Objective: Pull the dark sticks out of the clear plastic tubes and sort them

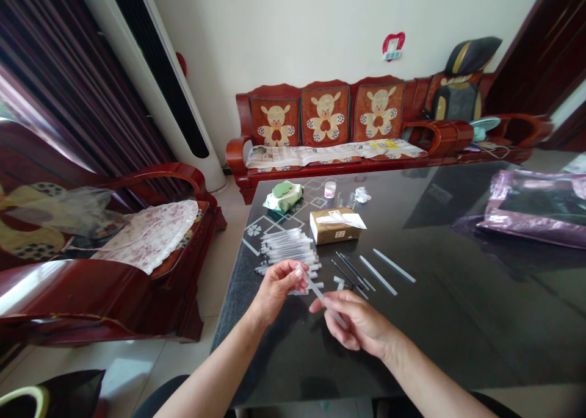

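Above the dark table's near side, a whitish translucent pen barrel (pixel 317 292) slants between my two hands. My left hand (pixel 279 287) pinches its upper end between thumb and fingers. Closed around the lower part is my right hand (pixel 359 323), with its index finger stretched toward the left. Just beyond my left hand lies a pile of white pens (pixel 288 247), partly hidden by it. Small whitish pen caps (pixel 339 282) rest beyond my right hand. Several thin dark refills (pixel 351 273) and two loose pen barrels (pixel 378 276) lie farther to the right.
On the dark glossy table (pixel 458 320) stand a gold tissue box (pixel 336 232), a green wipes pack (pixel 284 196) and a small white jar (pixel 330 190). Crumpled tissue (pixel 362 194) lies nearby. A purple-edged plastic bag (pixel 535 207) covers the right side. A wooden sofa (pixel 238 152) stands behind.
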`<state>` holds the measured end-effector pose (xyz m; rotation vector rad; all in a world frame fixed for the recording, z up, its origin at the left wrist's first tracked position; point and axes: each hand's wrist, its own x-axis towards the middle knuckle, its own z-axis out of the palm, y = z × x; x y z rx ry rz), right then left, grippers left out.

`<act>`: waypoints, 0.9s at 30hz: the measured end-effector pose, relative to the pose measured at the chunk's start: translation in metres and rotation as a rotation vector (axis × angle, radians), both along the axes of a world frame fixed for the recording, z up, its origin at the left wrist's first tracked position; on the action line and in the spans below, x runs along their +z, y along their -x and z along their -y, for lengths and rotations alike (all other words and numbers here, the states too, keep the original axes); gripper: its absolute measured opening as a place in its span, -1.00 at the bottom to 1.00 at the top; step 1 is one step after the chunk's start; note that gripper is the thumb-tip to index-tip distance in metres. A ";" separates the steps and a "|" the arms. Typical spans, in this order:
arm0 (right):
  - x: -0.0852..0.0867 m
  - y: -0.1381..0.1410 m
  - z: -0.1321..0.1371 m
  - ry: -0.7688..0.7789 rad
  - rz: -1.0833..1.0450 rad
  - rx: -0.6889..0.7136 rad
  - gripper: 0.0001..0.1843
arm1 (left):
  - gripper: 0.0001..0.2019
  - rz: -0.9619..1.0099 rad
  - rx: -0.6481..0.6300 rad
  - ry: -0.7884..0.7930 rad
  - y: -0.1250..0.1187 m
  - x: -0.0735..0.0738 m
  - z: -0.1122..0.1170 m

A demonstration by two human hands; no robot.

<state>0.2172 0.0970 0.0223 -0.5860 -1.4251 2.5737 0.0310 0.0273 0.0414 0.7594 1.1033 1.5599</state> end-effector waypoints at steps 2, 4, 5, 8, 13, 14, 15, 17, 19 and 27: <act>0.000 0.003 0.004 0.065 -0.031 0.004 -0.57 | -0.71 -0.029 -0.047 -0.007 -0.001 0.003 0.002; -0.001 0.004 0.007 0.137 -0.058 0.037 -0.58 | -0.67 -0.052 -0.072 -0.023 -0.002 0.007 0.004; -0.002 0.005 0.007 0.169 -0.071 0.057 -0.58 | -0.64 -0.067 -0.077 -0.032 -0.002 0.009 0.005; -0.005 0.004 0.008 0.224 -0.095 0.088 -0.57 | -0.67 -0.158 -0.099 -0.039 0.003 0.016 0.007; 0.006 0.006 0.009 -0.034 0.011 -0.032 -0.57 | -0.74 -0.278 -0.068 -0.009 0.012 0.015 0.008; 0.010 0.006 0.009 -0.205 0.044 -0.075 -0.56 | -0.73 -0.273 -0.052 0.002 0.012 0.013 0.008; 0.015 0.006 0.009 -0.415 0.076 -0.116 -0.55 | -0.73 -0.264 -0.037 0.015 0.012 0.011 0.007; 0.022 0.006 0.008 -0.862 0.134 -0.195 -0.55 | -0.72 -0.237 -0.011 0.046 0.010 0.007 0.006; 0.026 0.005 0.007 -1.168 0.194 -0.250 -0.58 | -0.72 -0.206 0.013 0.076 0.009 0.003 0.004; 0.008 0.006 0.012 -0.238 0.116 -0.047 -0.52 | -0.73 -0.239 -0.067 0.009 0.009 0.007 0.007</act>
